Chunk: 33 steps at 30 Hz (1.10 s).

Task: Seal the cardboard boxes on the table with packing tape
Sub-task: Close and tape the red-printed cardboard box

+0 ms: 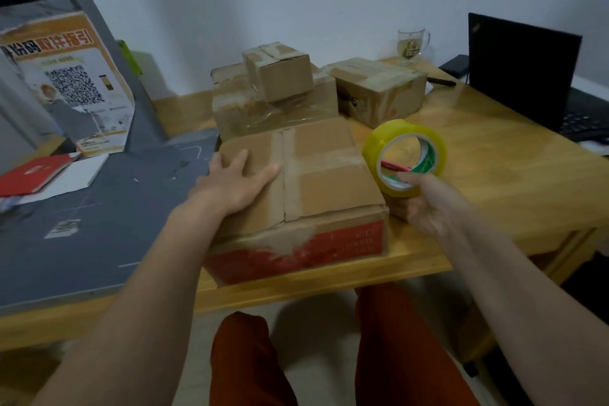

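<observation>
The left hand lies flat, fingers straight, on the left flap of the front box, pressing it down beside the centre seam. The right hand holds the tape roll upright, fingers hooked through its core, just off the box's right edge at about 3 o'clock and clear of the table.

The seam is shut but bare of fresh tape, so the step in hand looks like starting a strip. It should go best if the loose tape end is found first — I cannot see it here — and stuck down over the near wall at 6 o'clock, then drawn along the seam toward 12 while the left hand keeps the flaps level and slides ahead of the roll.

Room is tight at 12 o'clock: the back box, with a small box on top, touches or nearly touches the far edge, leaving little overhang for the tape's finish. A third box sits at 1 o'clock, a glass beyond it. Open table lies at 3 o'clock; the near edge is close — pulling the box back risks overhang.
</observation>
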{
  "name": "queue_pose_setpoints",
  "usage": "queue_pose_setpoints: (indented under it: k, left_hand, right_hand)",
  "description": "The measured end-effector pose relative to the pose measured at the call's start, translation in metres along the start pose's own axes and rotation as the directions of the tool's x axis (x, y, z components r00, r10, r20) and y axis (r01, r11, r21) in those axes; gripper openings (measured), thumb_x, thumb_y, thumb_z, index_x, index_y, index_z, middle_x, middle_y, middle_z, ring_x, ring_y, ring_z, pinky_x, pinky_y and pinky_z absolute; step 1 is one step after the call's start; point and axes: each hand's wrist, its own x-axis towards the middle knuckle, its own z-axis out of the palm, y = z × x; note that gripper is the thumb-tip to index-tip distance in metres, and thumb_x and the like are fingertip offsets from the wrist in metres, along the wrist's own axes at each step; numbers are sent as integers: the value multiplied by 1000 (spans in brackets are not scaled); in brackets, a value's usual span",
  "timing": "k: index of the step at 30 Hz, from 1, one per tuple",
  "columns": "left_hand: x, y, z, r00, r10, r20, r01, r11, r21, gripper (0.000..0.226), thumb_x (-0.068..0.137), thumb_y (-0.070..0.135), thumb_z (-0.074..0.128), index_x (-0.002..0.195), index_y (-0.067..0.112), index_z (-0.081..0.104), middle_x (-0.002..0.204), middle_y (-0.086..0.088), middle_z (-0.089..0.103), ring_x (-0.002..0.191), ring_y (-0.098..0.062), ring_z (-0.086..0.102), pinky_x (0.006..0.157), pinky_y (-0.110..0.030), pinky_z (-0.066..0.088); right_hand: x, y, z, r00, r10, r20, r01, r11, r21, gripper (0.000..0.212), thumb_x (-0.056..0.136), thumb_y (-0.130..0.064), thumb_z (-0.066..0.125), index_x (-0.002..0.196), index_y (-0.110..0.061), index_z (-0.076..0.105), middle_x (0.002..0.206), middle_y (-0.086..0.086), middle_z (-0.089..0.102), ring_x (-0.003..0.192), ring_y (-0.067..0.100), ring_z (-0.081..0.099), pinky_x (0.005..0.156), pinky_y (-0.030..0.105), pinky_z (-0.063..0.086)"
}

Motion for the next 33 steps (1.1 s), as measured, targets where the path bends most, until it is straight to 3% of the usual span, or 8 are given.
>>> queue_pose_setpoints:
  k: [6, 11, 15, 18, 21, 26, 28, 33]
  left_hand:
    - [5, -26, 3, 998, 24, -57, -33, 987, -155, 94, 73, 95, 25, 154, 48, 14, 166, 6, 2, 149, -30, 20, 114, -57, 22]
    - [-2, -25, 8, 996, 26, -80, -64, 851, -522, 89, 82, 87, 30, 156, 40, 19, 166, 1, 12, 151, -26, 16, 120, -53, 15]
    - [-21, 6, 23, 981, 192, 21, -99, 596, -797, 92, 76, 90, 23, 149, 36, 42, 149, 3, 49, 139, -21, 43, 113, -46, 35]
    - [-34, 32, 1, 931, 347, -114, -244, 361, -900, 63, 83, 82, 30, 104, 43, 75, 105, 9, 75, 113, -20, 66, 89, -31, 53]
    - [-30, 42, -41, 857, 368, -361, -443, 170, -880, 59, 80, 75, 57, 130, 45, 57, 128, 13, 66, 123, -13, 60, 103, -41, 45]
    - [-14, 31, -74, 803, 427, -416, -568, 336, -751, 50, 89, 23, 72, 133, 29, 49, 125, 7, 66, 115, -8, 63, 98, -30, 51]
    - [-10, 22, -81, 797, 480, -366, -576, 420, -701, 46, 93, 20, 65, 134, 31, 46, 127, 12, 62, 115, -4, 60, 91, -17, 49]
    - [-12, 5, -87, 822, 499, -275, -540, 528, -655, 84, 91, 36, 60, 158, 22, 11, 132, 27, 40, 90, 34, 45, 69, 5, 39]
  right_hand:
    - [-6, 1, 21, 993, 46, 106, -47, 999, 5, 17, 95, -21, 53, 100, -9, 63, 69, 10, 71, 54, 23, 69, 45, 31, 53]
    - [-16, -45, 63, 957, -238, 168, 274, 932, -239, 22, 89, -32, 62, 104, -17, 63, 93, 9, 66, 74, 22, 64, 62, 32, 52]
    - [-44, -100, 113, 806, -543, 236, 578, 637, -511, 20, 82, -41, 63, 85, -21, 64, 82, 3, 66, 71, 22, 62, 65, 38, 50]
    - [-58, -112, 144, 703, -602, 379, 645, 313, -697, 23, 83, -39, 57, 79, -17, 61, 69, 1, 59, 61, 23, 55, 56, 33, 44]
    - [-59, -107, 164, 697, -568, 438, 635, 205, -745, 24, 87, -38, 52, 74, -17, 52, 67, 1, 51, 66, 26, 51, 64, 37, 41]
    - [-54, -99, 180, 670, -581, 462, 638, 133, -758, 21, 88, -36, 55, 78, -18, 54, 75, 2, 54, 78, 27, 52, 70, 35, 38]
    - [-51, -102, 181, 671, -593, 446, 657, 197, -728, 14, 89, -29, 51, 86, -15, 55, 74, 1, 51, 77, 26, 53, 67, 37, 44]
    - [-46, -119, 158, 856, -414, 311, 503, 807, -310, 23, 93, -3, 50, 116, -6, 49, 108, 20, 59, 78, 30, 70, 48, 41, 56]
